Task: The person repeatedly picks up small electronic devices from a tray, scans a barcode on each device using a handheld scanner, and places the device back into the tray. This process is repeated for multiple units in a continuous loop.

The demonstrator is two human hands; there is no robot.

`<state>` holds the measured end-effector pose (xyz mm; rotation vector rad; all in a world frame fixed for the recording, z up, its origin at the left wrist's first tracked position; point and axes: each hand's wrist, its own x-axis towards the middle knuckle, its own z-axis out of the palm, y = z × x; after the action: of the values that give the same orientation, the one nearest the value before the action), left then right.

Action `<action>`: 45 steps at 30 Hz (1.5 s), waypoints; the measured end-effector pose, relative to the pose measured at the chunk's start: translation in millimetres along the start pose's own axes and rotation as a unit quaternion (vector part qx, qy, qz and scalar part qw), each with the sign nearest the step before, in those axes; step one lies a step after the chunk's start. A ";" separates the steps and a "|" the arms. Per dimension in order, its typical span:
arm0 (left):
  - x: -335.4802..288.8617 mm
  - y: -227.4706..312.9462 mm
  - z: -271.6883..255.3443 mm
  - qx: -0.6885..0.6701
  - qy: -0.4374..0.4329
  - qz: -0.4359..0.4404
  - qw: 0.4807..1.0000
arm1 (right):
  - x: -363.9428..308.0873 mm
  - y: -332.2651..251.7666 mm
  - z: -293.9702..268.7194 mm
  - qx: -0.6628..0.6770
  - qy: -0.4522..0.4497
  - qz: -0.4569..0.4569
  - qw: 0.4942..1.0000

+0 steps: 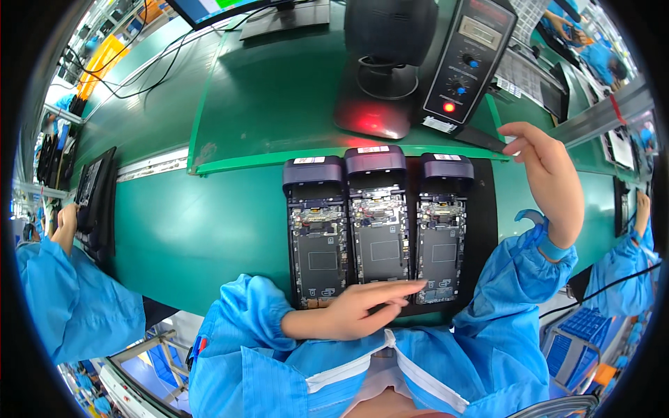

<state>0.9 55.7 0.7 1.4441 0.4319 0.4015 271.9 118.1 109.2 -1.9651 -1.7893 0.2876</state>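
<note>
Three opened smartphones lie side by side, a left phone, a middle phone and a right phone. Their inner boards face up, and dark purple covers stand raised at their far ends. My left hand is open over the near ends of the middle and right phones, fingers stretched to the right; nothing shows in it. Off to the right, my right hand is raised with loosely bent, parted fingers. Its fingertips are close to the end of a dark flat strip; whether they touch it is unclear.
A black mat lies under the phones on the green table. Beyond them stand a black device on a stand and a control box with blue knobs and a red light. Co-workers in blue sleeves work at both sides.
</note>
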 end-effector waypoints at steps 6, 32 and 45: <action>-30.0 9.9 -53.8 0.360 0.448 0.071 0.815 | 2.7 6.2 -8.2 0.026 -0.097 0.099 0.990; 141.9 -74.3 103.1 -0.105 -0.049 -0.047 0.992 | -203.1 51.3 86.9 -0.014 0.206 0.127 0.970; 152.7 -67.2 83.3 0.051 -0.074 0.052 0.995 | -216.8 128.3 84.7 -0.241 0.231 0.210 0.919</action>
<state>174.9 56.6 -66.2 1.5894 0.2615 0.3559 318.6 -83.4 -57.6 -2.4838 -1.1931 -0.5056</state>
